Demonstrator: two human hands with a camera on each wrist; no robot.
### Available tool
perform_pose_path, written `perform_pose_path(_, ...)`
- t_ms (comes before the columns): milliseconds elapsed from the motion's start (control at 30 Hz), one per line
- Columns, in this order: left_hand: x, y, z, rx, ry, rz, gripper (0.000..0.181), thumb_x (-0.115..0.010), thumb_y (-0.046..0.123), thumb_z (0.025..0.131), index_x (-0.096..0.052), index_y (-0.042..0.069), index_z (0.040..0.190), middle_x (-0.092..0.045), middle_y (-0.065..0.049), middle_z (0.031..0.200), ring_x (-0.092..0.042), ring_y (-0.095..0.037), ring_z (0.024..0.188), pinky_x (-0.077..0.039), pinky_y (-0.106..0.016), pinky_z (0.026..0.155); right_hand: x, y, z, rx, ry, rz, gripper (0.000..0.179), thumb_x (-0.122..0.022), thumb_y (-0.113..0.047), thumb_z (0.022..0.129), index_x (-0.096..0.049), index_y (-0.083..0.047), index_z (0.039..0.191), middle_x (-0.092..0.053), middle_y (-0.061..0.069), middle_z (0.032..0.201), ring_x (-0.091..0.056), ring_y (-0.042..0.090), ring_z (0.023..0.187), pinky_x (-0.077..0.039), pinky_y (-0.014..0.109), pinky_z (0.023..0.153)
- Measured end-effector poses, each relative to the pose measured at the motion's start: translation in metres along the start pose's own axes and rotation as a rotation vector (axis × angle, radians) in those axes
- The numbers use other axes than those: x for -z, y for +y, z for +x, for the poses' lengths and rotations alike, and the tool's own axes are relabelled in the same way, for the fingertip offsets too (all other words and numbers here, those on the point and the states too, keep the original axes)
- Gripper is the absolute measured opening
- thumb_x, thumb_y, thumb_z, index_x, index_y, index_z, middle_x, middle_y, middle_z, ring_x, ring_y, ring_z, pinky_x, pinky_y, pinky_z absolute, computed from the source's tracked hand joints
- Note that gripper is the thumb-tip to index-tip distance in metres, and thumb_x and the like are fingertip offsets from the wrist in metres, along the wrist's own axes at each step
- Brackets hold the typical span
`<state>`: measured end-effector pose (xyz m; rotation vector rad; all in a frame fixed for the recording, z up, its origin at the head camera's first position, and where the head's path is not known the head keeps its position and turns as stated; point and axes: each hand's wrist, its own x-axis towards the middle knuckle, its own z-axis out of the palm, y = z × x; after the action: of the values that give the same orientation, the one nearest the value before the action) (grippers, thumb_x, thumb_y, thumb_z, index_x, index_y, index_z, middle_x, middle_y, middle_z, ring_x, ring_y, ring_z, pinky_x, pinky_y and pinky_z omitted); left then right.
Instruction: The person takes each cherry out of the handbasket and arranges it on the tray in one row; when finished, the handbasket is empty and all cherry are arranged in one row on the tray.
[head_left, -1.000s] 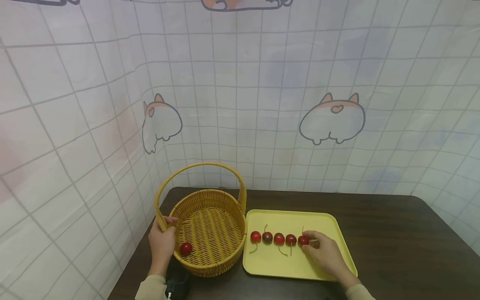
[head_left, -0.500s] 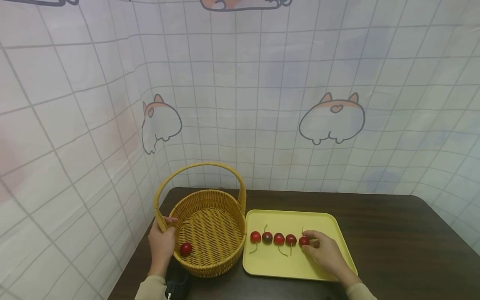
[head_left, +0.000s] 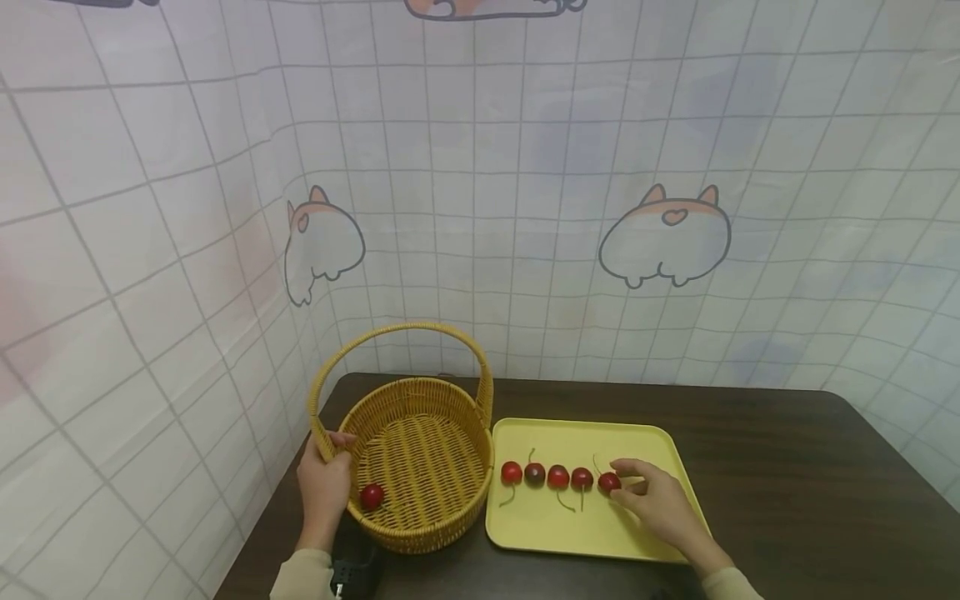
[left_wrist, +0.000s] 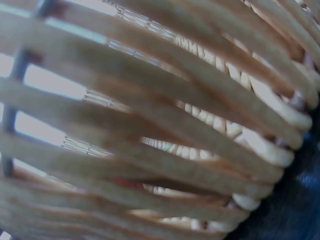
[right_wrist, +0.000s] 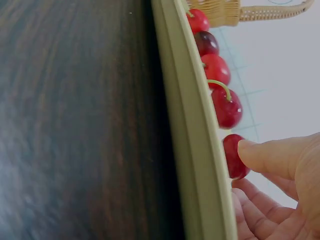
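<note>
A yellow wicker basket (head_left: 420, 533) with a tall hooped handle stands on the dark table, one red cherry (head_left: 372, 497) inside it. My left hand (head_left: 324, 483) grips the basket's left rim at the foot of the handle. In the left wrist view, wicker strands (left_wrist: 150, 95) fill the picture at close range, and that hand is not visible. Several cherries (head_left: 557, 477) lie in a row on a yellow tray (head_left: 570, 533), their stems pointing different ways. My right hand (head_left: 660, 504) holds the rightmost cherry (right_wrist: 235, 156) between thumb and fingers, low over the tray.
The tray's raised edge (right_wrist: 192, 120) runs beside the right hand. A black object (head_left: 356, 571) sits near the left wrist, in front of the basket. Behind the dark table (head_left: 795, 483) hangs a white gridded cloth (head_left: 510, 250) with cartoon animals.
My right hand and its cherry have shifted slightly right, widening the gap to the row. The cherry's stem now leans left. The left hand and basket have stayed put.
</note>
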<state>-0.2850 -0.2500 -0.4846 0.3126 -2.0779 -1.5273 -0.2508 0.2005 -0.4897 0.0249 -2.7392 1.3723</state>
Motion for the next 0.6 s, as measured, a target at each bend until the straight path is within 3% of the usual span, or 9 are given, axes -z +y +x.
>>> perform_pose_path(600,0.000,0.000,0.000,0.000,0.003,0.010,0.016,-0.048,-0.006,0.085,-0.053,0.002,0.098,-0.069,-0.016,0.106,-0.060,-0.029,0.103,-0.037,-0.031,0.077,-0.014,0.005,0.008,0.032,0.068,-0.103,0.030,-0.076,-0.013,0.083,-0.069,-0.008,0.112,-0.070,0.007,0.105,-0.065,0.015,0.079,-0.048,0.026,0.061)
